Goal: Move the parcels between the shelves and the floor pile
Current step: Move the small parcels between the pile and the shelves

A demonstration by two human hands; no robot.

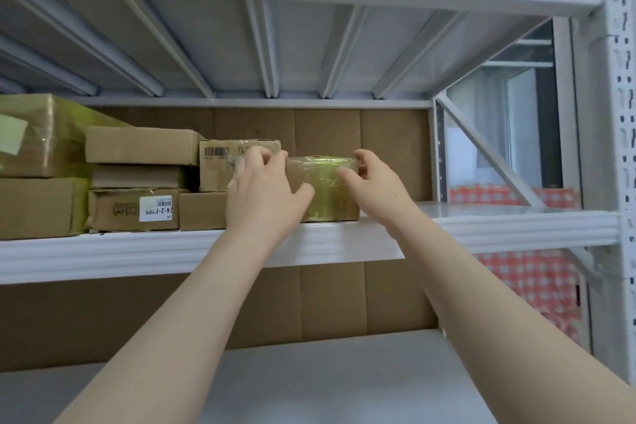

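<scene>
Head view: I have both hands on a small taped parcel at the front of the middle shelf, its base down at the white front lip. My left hand grips the parcel's left end, fingers curled over the top corner and thumb laid across the front. My right hand grips the right end, fingers hooked over the top, thumb on the taped face.

Just left of the parcel stands a barcoded box on a flat box; my left hand hides whether they touch the parcel. Further left sit a labelled box, a plain box stacked higher, and a big taped box. A cardboard sheet lines the back. To the right, a diagonal brace crosses a red checked cloth. The upper shelf hangs overhead.
</scene>
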